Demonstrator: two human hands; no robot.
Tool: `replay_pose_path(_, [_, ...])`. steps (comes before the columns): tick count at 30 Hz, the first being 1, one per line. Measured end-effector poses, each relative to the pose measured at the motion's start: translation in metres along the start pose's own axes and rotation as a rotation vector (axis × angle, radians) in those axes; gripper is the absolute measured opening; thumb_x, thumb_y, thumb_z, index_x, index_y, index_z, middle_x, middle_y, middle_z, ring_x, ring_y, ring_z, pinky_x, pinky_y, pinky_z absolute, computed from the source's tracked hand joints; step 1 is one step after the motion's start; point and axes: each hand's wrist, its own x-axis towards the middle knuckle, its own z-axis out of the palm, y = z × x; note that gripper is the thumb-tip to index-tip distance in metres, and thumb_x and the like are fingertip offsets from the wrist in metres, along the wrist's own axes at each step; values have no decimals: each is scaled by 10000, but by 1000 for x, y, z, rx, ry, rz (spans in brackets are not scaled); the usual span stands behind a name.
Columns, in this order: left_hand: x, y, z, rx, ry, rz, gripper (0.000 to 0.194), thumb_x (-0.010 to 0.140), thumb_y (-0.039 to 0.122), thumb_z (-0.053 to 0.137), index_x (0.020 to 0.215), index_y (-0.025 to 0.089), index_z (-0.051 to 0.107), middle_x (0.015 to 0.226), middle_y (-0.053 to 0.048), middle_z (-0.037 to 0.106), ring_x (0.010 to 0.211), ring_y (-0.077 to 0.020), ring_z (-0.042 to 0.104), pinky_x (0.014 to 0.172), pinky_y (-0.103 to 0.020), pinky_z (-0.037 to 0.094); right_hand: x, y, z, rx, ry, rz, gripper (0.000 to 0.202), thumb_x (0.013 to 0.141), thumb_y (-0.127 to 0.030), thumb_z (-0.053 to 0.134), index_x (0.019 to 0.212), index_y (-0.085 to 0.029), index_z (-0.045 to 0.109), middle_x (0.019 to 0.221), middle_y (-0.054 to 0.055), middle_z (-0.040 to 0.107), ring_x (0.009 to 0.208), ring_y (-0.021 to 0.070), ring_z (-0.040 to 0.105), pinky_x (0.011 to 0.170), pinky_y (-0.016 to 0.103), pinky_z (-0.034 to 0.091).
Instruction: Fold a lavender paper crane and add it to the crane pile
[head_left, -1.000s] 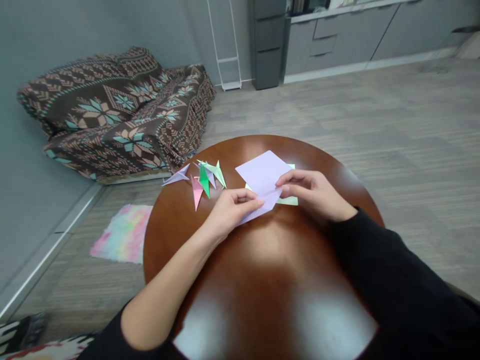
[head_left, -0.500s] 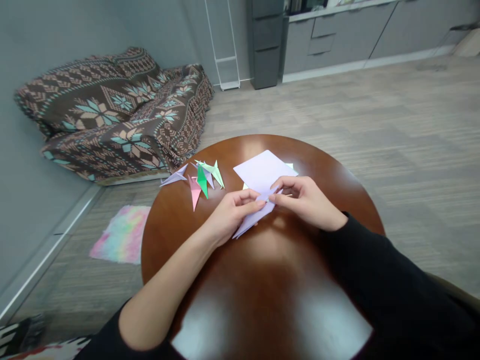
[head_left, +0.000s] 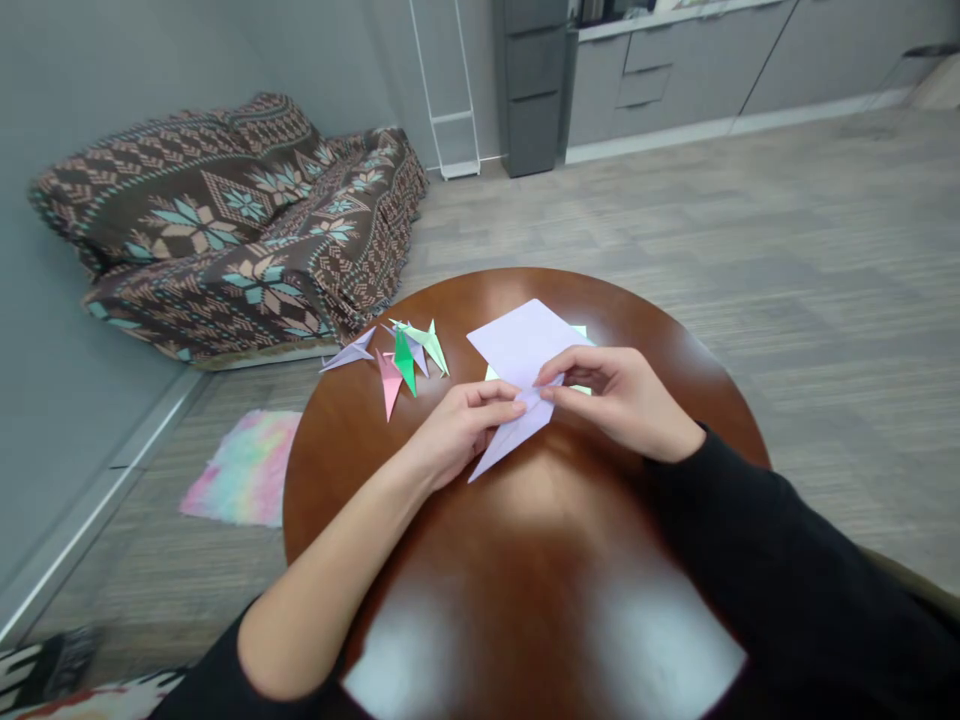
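Observation:
A folded piece of lilac origami paper (head_left: 517, 432) is between my hands, over the middle of the table. My left hand (head_left: 471, 425) grips its left side, thumb on top. On the right edge, my right hand (head_left: 607, 395) pinches the same paper between thumb and fingertips. Just beyond lies a flat lilac sheet (head_left: 525, 335), partly covered by my right fingers. Pale green paper (head_left: 581, 331) sticks out from under that sheet. The fold under my fingertips is partly hidden.
Several folded paper cranes lie at the table's left, among them a green one (head_left: 405, 362), a pink one (head_left: 388, 383) and a lilac one (head_left: 351, 352). The round brown table (head_left: 540, 580) has a draped sofa (head_left: 247, 230) beyond its left edge and a fluffy rug (head_left: 244, 468) beside it.
The folded lilac paper's lower flaps have come together into a single point. My right hand has shifted slightly right and up; my left hand has barely moved.

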Motion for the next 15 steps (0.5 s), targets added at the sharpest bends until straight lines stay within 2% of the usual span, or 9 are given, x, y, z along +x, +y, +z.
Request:
replay_pose_path(4, [2,-5,-2,191,21,142,257,747,349,834,875,139,759,843,-44,750,723,-144,645,713,-251,458,1,3,3,2,-38,17,127,801,-118,670,913,-176,687,908,29,729,873,185,675,818,311,517])
replay_pose_path(8, [2,-6,2,303,74,233,231,743,342,828,837,138,773,836,-40,755,732,-151,638,713,-252,450,-1,3,8,7,-51,27,156,778,-78,650,899,-176,655,858,15,697,820,163,651,783,288,500])
replay_pose_path(11, [2,-5,3,327,109,260,182,725,306,824,781,142,767,764,-19,738,692,-134,616,686,-238,430,-2,4,12,20,-36,18,153,780,-80,651,900,-174,649,842,11,682,808,158,640,787,289,492])
replay_pose_path(15, [4,-7,1,285,149,223,120,693,244,808,748,144,770,724,-11,731,675,-125,605,702,-235,434,-2,5,14,37,-3,20,143,763,-79,666,876,-165,646,821,6,671,782,148,629,759,278,484])
